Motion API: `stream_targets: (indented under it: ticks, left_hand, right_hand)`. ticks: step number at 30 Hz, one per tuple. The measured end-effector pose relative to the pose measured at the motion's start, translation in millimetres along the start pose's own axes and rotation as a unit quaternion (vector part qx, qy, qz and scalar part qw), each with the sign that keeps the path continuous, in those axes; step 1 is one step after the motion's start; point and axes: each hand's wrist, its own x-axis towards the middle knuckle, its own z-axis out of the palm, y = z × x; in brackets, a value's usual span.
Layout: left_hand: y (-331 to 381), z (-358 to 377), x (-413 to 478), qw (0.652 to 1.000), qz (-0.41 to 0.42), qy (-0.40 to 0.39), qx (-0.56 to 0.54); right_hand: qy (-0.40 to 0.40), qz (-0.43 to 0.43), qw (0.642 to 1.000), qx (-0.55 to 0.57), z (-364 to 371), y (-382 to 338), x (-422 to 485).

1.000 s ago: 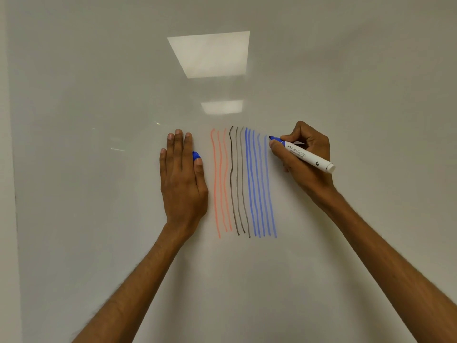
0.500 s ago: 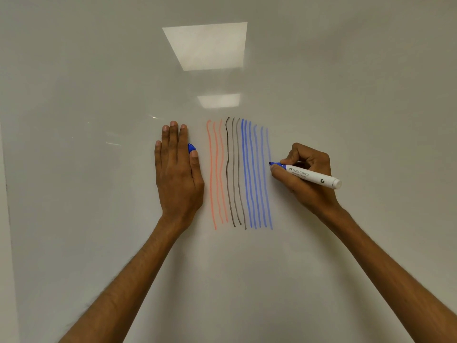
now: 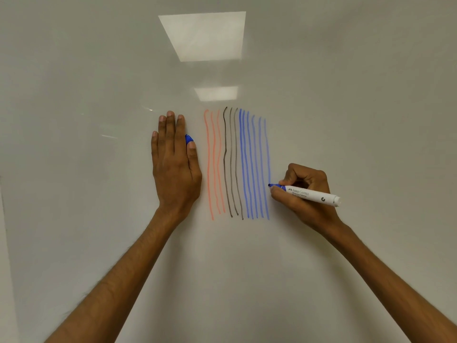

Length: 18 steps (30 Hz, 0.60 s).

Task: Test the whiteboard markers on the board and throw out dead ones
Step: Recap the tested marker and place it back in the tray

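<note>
The right hand (image 3: 306,194) pinches a blue Faber-Castell whiteboard marker (image 3: 312,194) between thumb and curled fingers, with its tip on the rightmost of the blue strokes (image 3: 252,164). A second ago that tip sat at the top of the strokes; now it is well down their length, with pale blue ink showing above it. By that evidence this marker writes and looks like a keeper, not a discard.

The left hand (image 3: 174,169) lies flat just left of the orange strokes (image 3: 213,164), fingers straight and together. A blue cap (image 3: 189,139) peeks out between forefinger and thumb — it has kept its place while the right hand travelled. The black strokes (image 3: 231,162) stand between orange and blue.

Right of the strokes and below them the whiteboard (image 3: 358,125) is bare, giving room for more lines. Above them lie ceiling-light reflections (image 3: 205,35). The board's left edge (image 3: 7,243) is well left of the strokes — no bin or other markers show.
</note>
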Motion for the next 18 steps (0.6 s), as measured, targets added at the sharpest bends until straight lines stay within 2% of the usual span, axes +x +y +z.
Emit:
stream_targets:
  ticks: [9,18]
  left_hand:
    - [-1,0,-1,1.0,0.003,-0.003,-0.004]
    - [-1,1,-6,1.0,-0.005,-0.005,-0.01]
  right_hand:
    - [-0.039,0.014,0.999,-0.002,-1,6,-22]
    - [-0.036,0.035,0.999,0.005,1,11,-49]
